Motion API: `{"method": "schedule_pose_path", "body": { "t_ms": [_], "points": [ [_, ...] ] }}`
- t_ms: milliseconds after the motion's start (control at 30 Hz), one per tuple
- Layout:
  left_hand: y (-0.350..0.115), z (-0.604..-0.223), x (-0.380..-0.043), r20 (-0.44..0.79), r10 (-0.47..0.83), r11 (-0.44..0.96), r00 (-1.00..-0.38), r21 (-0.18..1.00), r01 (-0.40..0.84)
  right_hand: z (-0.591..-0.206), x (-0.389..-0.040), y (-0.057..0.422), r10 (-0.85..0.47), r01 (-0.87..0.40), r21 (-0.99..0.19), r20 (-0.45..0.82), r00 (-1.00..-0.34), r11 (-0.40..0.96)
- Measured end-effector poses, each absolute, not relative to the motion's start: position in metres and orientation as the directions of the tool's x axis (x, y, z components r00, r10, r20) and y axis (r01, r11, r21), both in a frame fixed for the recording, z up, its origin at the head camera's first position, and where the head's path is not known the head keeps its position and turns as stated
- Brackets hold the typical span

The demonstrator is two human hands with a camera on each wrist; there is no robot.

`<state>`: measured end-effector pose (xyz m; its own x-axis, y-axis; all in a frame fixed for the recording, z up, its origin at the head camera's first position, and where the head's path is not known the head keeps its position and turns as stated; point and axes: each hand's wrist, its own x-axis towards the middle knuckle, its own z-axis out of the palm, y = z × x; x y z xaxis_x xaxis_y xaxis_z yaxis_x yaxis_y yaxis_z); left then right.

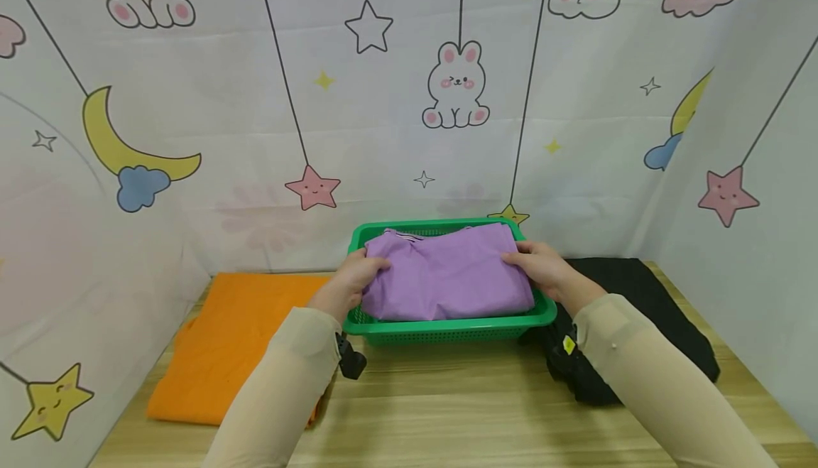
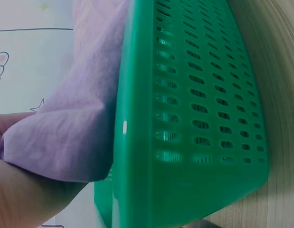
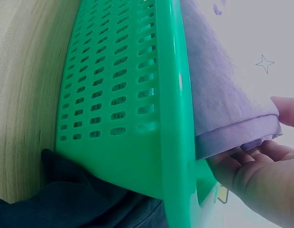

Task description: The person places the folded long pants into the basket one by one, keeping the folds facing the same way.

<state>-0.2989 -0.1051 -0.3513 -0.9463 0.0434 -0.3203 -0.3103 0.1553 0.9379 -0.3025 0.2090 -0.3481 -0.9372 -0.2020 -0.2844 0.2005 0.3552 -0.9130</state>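
A pale wooden surface (image 1: 447, 397) runs between curtain walls printed with moons, stars and rabbits. Nearest the camera, two sleeved forearms reach forward, with an orange cloth (image 1: 230, 340) lying flat to the left and a black cloth (image 1: 645, 326) to the right, its near edge tucked under the basket's corner in the right wrist view. Beyond them stands a green basket (image 1: 447, 327) holding a folded purple cloth (image 1: 447, 273) that rises above the rim. The cloth's long axis runs left to right, so each end lies straight ahead of one hand, neither nearer than the other. The left hand (image 1: 348, 283) curls its fingers over the left end, thumb beneath, pinching the fold; the right hand (image 1: 543, 269) grasps the right end likewise, fingers under the edge (image 3: 251, 166). Behind the basket, the curtain meets the surface.
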Motion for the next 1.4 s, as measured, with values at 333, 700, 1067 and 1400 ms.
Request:
{"method": "schedule_pose_path", "body": {
  "t_ms": [333,700,1067,1400],
  "points": [
    [-0.1034,-0.3525,-0.2997,-0.322,0.033,0.163,-0.946,0.936,-0.313,-0.3491,-0.3035,0.2082,-0.197,0.202,-0.914,-0.283,-0.939,0.353],
    [-0.1024,-0.3543,-0.3001,-0.330,0.027,0.177,-0.943,0.930,-0.321,-0.3516,-0.3040,0.2072,-0.201,0.214,-0.913,-0.296,-0.934,0.348],
    [-0.1019,-0.3573,-0.2997,-0.327,0.031,0.181,-0.945,0.931,-0.316,-0.3539,-0.3030,0.2065,-0.198,0.219,-0.906,-0.304,-0.932,0.361],
    [-0.1013,-0.3579,-0.2972,-0.324,0.030,0.193,-0.945,0.930,-0.313,-0.3549,-0.3011,0.2058,-0.208,0.219,-0.907,-0.307,-0.929,0.361]
  ]
}}
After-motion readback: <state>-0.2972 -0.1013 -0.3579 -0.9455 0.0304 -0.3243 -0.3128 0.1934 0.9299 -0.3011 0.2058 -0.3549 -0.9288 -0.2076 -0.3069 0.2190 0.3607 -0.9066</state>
